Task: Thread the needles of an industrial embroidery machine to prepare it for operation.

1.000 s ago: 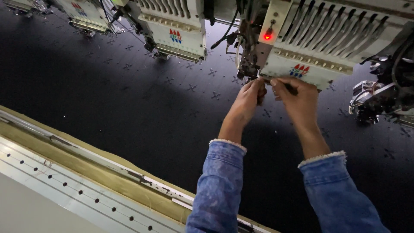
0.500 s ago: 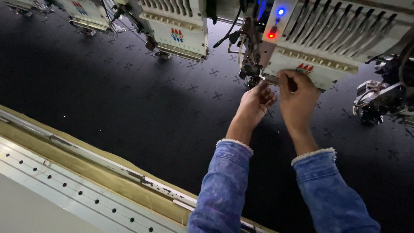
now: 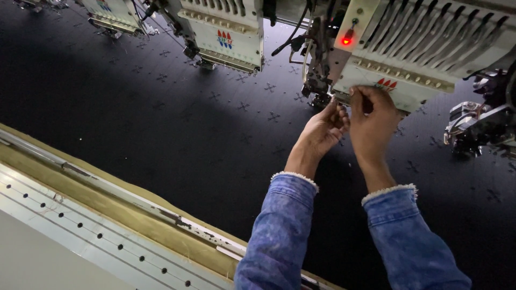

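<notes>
1. Head view: both hands are raised to the embroidery head (image 3: 424,59) with the red lamp (image 3: 347,40). Left hand (image 3: 322,131) is just below its needle area, fingers curled and pinched; what they hold I cannot tell.
2. Right hand (image 3: 376,121) is closed, touching this head's lower edge.
3. Black fabric (image 3: 161,123) lies under the head.

Matt black cloth (image 3: 161,123), glossy cream plastic embroidery head (image 3: 430,59), faded denim sleeves (image 3: 279,231).
</notes>
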